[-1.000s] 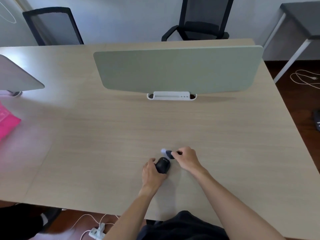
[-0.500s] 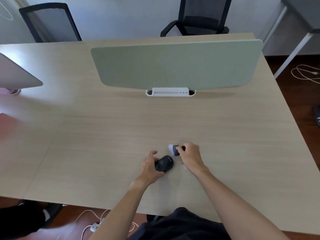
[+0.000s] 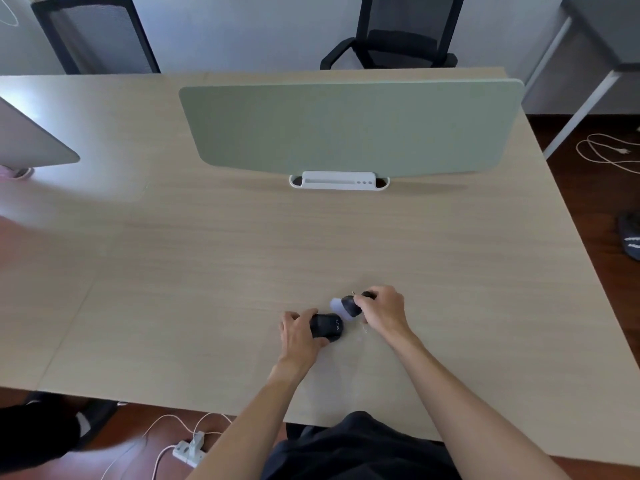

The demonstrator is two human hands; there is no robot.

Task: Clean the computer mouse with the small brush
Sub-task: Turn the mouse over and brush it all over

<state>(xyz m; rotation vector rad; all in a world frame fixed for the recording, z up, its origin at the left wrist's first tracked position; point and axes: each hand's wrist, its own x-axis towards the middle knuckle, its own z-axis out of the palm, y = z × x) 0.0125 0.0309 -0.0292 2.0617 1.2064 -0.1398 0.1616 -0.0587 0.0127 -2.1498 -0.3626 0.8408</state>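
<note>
A black computer mouse (image 3: 328, 326) lies on the wooden table (image 3: 214, 271) near its front edge. My left hand (image 3: 299, 336) grips the mouse from the left side. My right hand (image 3: 382, 311) holds a small brush (image 3: 346, 305) with a dark body and pale bristles. The bristles point left and down, just above the right end of the mouse. Whether they touch it I cannot tell.
A green divider panel (image 3: 349, 128) stands on a white base (image 3: 338, 180) across the middle of the table. A grey panel (image 3: 27, 140) juts in at the left. Two black chairs (image 3: 391, 39) stand behind. A power strip (image 3: 188, 450) and cables lie on the floor.
The brush in my right hand has swung from beside the mouse down toward its right end. My left hand has closed more around the mouse. The view has shifted a little.
</note>
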